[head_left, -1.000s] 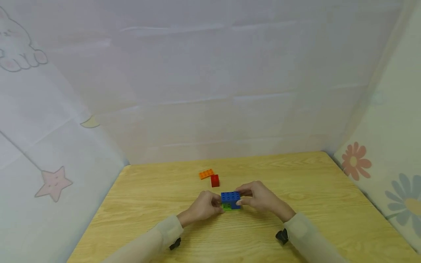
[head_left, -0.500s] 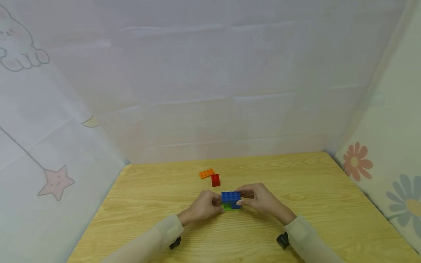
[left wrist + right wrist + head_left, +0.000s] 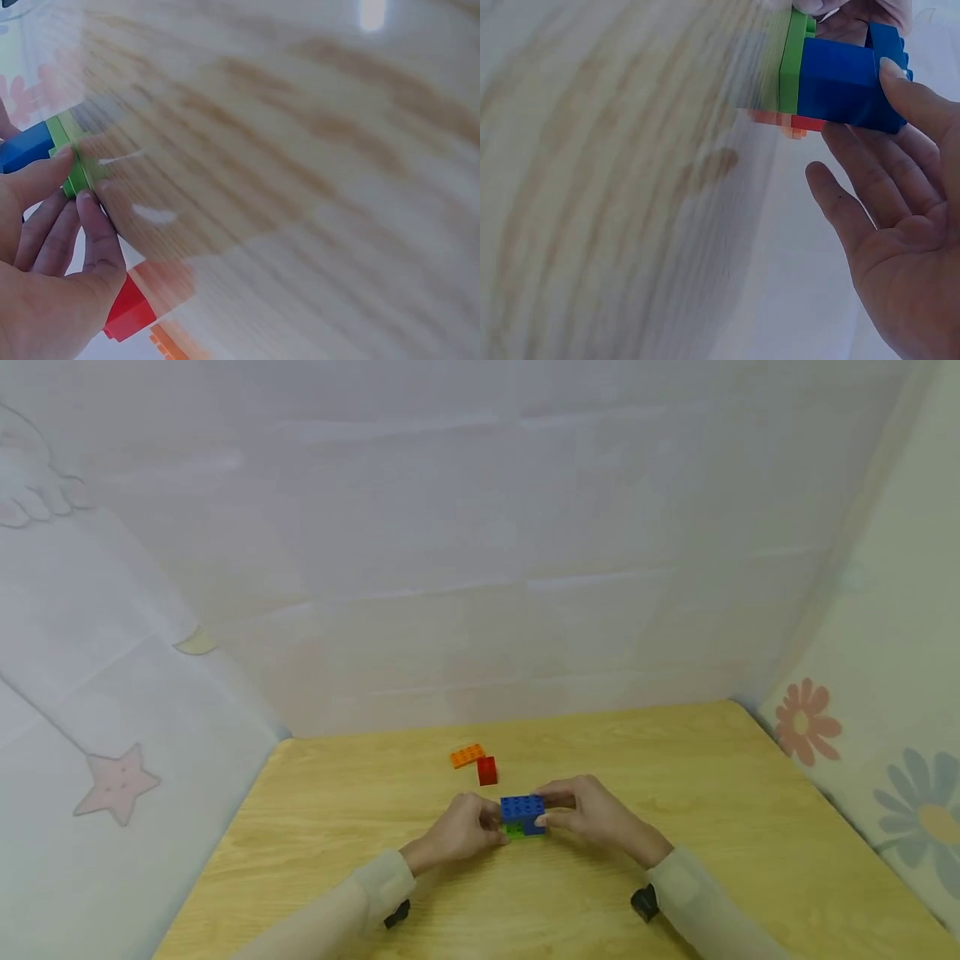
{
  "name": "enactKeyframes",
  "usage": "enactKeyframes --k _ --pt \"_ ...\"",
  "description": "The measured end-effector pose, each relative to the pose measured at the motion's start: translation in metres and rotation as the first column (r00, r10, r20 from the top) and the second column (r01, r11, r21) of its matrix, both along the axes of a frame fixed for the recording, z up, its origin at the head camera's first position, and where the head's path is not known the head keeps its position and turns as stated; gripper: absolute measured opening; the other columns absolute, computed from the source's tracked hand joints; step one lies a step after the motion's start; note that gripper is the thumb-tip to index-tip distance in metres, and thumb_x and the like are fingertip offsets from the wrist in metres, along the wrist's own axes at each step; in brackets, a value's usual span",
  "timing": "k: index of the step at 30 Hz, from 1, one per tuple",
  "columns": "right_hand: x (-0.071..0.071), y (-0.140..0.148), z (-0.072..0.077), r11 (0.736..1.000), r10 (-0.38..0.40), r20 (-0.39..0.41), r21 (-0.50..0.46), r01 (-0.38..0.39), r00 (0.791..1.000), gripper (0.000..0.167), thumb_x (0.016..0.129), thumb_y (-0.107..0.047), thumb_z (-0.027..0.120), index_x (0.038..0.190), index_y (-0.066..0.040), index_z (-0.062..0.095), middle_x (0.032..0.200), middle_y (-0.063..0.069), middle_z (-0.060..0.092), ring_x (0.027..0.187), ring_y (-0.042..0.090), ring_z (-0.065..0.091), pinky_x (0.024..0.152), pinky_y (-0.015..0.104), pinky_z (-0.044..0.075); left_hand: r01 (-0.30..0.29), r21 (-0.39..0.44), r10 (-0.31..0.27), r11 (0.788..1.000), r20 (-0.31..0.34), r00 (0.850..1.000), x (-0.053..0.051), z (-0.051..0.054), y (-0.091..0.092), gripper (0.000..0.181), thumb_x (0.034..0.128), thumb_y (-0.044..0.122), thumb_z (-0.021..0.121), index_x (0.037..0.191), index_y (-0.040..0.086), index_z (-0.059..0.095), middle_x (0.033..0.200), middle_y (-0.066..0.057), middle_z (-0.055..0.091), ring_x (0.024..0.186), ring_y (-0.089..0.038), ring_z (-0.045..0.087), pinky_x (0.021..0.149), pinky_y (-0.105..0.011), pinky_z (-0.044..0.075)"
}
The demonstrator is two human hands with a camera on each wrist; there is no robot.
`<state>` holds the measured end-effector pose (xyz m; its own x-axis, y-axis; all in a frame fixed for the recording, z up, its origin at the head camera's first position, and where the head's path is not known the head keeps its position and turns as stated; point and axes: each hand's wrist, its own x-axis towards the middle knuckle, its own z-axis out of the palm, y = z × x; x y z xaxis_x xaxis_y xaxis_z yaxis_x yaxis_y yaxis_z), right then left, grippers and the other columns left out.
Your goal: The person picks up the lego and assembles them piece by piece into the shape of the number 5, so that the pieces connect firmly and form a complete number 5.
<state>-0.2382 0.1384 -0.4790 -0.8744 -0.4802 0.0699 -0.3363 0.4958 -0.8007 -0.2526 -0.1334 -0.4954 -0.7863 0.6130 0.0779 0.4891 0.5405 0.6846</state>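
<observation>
Basically no change at the bricks over the last second: the head view has drifted a touch, so everything sits slightly off, but both hands keep the same grip on the same stack. Reads to me as a steady-and-press hold, with no new part being brought in.

Left hand [image 3: 465, 828] is clamped on the green plate [image 3: 790, 71], thumb on one side, fingers on the other. Right hand [image 3: 596, 810] pinches the blue end, thumb on the near face and fingers round the back. Stack is near the middle of the bench [image 3: 360, 802], green plate lowest and looking flat on the surface.

View differences: head gives the upper blue brick [image 3: 522, 807] from above, studs bare, plus green studs under its left part. Right wrist gives the side — lower blue brick [image 3: 836, 82] standing on one end of the plate, upper one bridging out over a gap, left-hand fingers at the far end. Left wrist is best for the pinch on the plate, but mostly loses the blue parts.

Red brick [image 3: 487, 771] and orange plate [image 3: 467, 756] lie just beside each other behind the stack, unheld. Right wrist barely catches them past the blue.

Can't tell whether the upper blue is fully seated — worth checking that seam before letting go.
</observation>
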Motion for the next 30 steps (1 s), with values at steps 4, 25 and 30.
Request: enactKeyframes --k 4,25,30 --pt "-0.0018 0.0005 0.0056 1.0 0.001 0.009 -0.005 -0.001 1.0 0.05 0.096 -0.031 0.078 0.139 -0.007 0.069 0.136 0.013 0.073 0.121 0.029 0.073 0.099 0.042 0.061 0.003 -0.002 -0.003 1.0 0.0 1.0 -0.0017 0.0049 -0.0003 0.005 0.09 0.011 0.084 0.095 0.01 0.082 0.087 -0.002 0.08 0.073 -0.004 0.069 0.066 -0.019 0.056" --pt "0.0058 0.0029 0.004 0.999 -0.001 0.08 -0.05 0.005 0.997 0.048 0.097 -0.038 0.076 0.135 -0.01 0.072 0.132 0.011 0.074 0.113 0.024 0.076 0.091 0.037 0.064 -0.02 0.002 0.019 1.0 0.086 0.996 0.0023 -0.0029 0.0027 0.018 0.0891 0.011 0.085 0.107 0.014 0.083 0.094 0.001 0.082 0.073 0.0 0.069 0.067 -0.018 0.058" --pt "0.0019 0.002 0.0053 0.999 -0.017 0.071 -0.048 0.021 0.997 0.044 0.097 -0.04 0.076 0.133 -0.016 0.072 0.129 0.008 0.075 0.113 0.022 0.075 0.093 0.037 0.063 -0.014 0.011 0.013 1.0 0.037 0.999 -0.0001 0.0002 0.0012 0.012 0.0882 0.01 0.085 0.1 0.012 0.083 0.086 0.0 0.08 0.068 -0.002 0.065 0.062 -0.019 0.056"
